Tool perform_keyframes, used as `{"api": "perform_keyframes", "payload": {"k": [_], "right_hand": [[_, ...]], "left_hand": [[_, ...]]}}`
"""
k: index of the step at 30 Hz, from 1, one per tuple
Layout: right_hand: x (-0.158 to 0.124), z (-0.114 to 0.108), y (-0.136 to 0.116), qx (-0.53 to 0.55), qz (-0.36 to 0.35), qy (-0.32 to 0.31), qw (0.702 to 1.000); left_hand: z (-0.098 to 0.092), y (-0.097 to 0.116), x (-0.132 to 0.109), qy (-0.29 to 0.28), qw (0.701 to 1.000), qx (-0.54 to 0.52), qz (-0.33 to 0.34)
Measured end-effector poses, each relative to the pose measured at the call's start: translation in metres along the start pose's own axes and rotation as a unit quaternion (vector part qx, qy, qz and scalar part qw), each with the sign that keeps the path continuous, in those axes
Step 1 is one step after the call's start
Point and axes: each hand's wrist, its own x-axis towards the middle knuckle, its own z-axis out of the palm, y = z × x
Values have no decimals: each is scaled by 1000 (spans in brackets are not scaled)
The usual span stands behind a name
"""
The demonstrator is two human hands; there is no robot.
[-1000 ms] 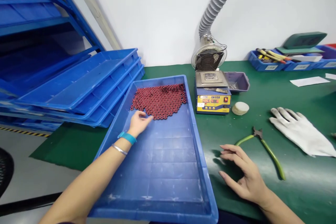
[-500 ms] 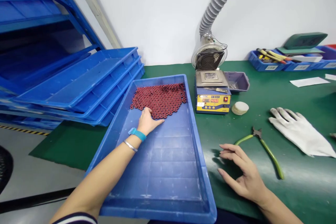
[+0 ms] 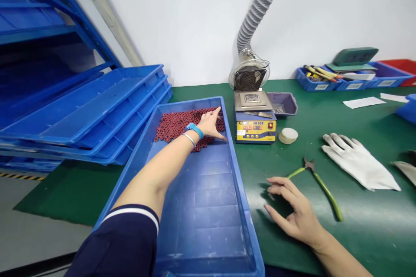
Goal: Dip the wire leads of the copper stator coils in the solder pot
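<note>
In the far part of a blue plastic tray [image 3: 201,216] lie many small red ring-shaped parts [image 3: 173,124], packed in a layer. Over their right side, close to the tray's right wall, is my left hand [image 3: 209,124], thumb and fingers apart. Its fingers touch or nearly touch the parts; no part shows in its grasp. My right hand [image 3: 296,213] hovers low at the green table [image 3: 367,233], fingers loosely curved and apart, holding nothing. Just beyond it lie green-handled side cutters [image 3: 329,192], spread open. A white glove [image 3: 360,162] rests farther right.
Behind the tray's right side stands a yellow-and-blue heated pot unit [image 3: 255,132] under a grey duct [image 3: 260,4]. A purple bin [image 3: 286,106] and round white pad [image 3: 287,135] adjoin it. Stacked blue trays [image 3: 87,125] fill the left; tool bins [image 3: 320,84] line the back.
My left hand has moved right and farther into the tray, from the near edge of the red parts to above their right side. My right hand stays in about the same place.
</note>
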Motion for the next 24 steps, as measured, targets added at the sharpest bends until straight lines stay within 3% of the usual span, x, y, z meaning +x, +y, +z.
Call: {"api": "perform_keyframes", "payload": {"k": [8,15,21,24], "right_hand": [[1,4,-1,11,1,-38,999],[-1,4,1,9,13,-59,998],[-2,4,1,6,16,-62,998],[-2,5,1,7,17,-68,997]], "left_hand": [[12,-8,8,-30,998,55,15],[3,-9,6,-17,987,151,50],[2,-3,-5,47,991,111,60],[9,3,-9,40,993,103,45]]}}
